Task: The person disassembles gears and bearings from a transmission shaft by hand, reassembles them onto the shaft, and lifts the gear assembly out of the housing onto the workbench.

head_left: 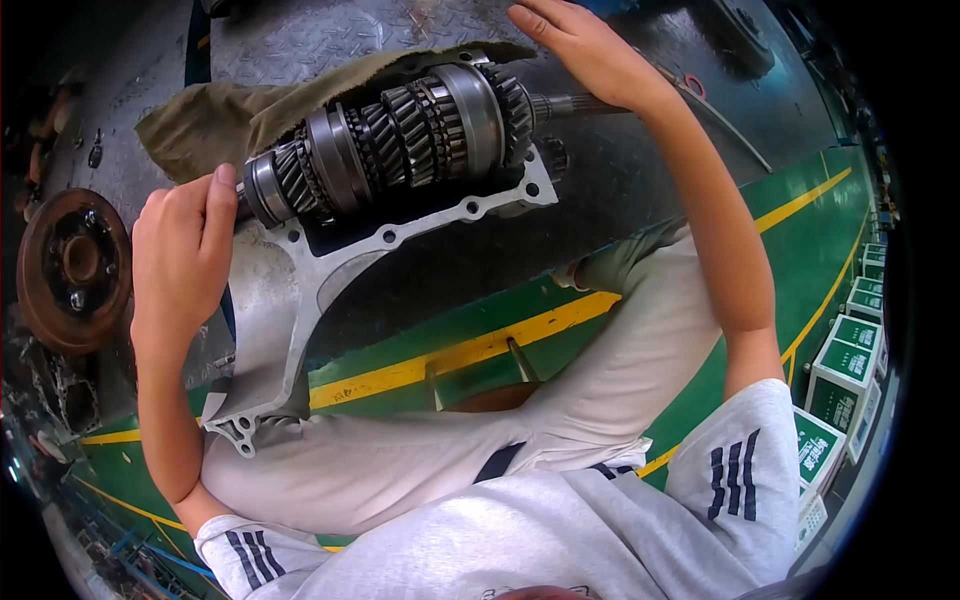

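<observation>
A shaft with several steel gears [400, 135] lies along an open grey metal housing [390, 236]. My left hand [185, 250] is closed around the shaft's left end, its thumb extended along the top; the hand hides that end. At the right, my right hand [590, 50] has its fingers stretched out, and its palm edge and wrist lie over the splined end of the shaft, with no grip visible. Behind the gears a brown-green cloth [215, 125] is draped, running under or behind them.
A rusty round flanged disc [75, 258] stands left of my left hand. A thin rod [730, 130] lies on the metal bench [290, 35] at the right. White-and-green boxes [845, 375] line the floor at the far right. My legs are below the housing.
</observation>
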Demonstrator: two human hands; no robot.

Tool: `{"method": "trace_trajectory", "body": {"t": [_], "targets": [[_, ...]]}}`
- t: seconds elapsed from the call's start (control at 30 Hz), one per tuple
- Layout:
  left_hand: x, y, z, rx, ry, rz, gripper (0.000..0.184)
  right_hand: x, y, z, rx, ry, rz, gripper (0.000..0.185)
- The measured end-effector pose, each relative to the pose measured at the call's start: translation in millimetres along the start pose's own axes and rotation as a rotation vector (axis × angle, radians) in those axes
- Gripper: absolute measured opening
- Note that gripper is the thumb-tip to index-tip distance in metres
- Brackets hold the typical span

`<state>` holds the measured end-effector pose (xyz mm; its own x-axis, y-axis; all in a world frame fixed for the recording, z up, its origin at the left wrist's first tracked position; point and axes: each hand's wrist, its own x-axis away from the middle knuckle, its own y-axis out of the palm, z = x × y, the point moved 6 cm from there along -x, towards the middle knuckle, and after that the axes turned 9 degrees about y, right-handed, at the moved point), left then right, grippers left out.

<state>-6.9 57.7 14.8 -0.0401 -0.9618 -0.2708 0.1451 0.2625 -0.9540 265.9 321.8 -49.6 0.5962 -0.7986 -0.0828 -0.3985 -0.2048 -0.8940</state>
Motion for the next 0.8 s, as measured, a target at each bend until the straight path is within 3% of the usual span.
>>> {"method": "trace_trajectory", "body": {"t": [0.3,0.37,0.4,0.47,0.5,0.57,0.6,0.67,0.8], "targets": [[-0.8,0.9,-1.3,0.014,-0.047,-0.015,0.044,15.3,-3.0,-1.9,0.035,-0.009,0.017,0.072],[-0.8,0.6,-1.5,0.005,-0.044,-0.003,0.044,24.9,3.4,-6.1,0.249,-0.374,0.066,0.065],[-1.1,0.2,-1.7,0.005,-0.042,-0.004,0.044,27.4,2.7,-11.4,0.249,-0.372,0.066,0.065],[-0.9,0.9,-3.5,-0.021,-0.052,-0.038,0.043,31.2,-1.9,-10.4,0.109,-0.108,0.074,0.056],[0.0,2.0,-5.2,-0.021,-0.052,-0.037,0.043,35.0,-3.2,-10.3,0.110,-0.108,0.075,0.056],[2.3,2.6,-7.1,-0.023,-0.027,0.016,0.041,49.9,-3.6,-23.5,0.361,-0.407,0.145,0.056],[1.9,1.6,-6.2,-0.023,-0.027,0.016,0.041,54.0,-1.5,-21.9,0.361,-0.407,0.145,0.056],[1.0,1.5,-5.9,-0.027,-0.056,-0.036,0.039,56.5,2.8,-7.4,0.305,-0.176,0.138,0.071],[1.9,1.1,-6.4,-0.032,-0.024,0.009,0.039,73.4,4.0,-13.7,0.347,-0.075,0.133,0.075]]}}
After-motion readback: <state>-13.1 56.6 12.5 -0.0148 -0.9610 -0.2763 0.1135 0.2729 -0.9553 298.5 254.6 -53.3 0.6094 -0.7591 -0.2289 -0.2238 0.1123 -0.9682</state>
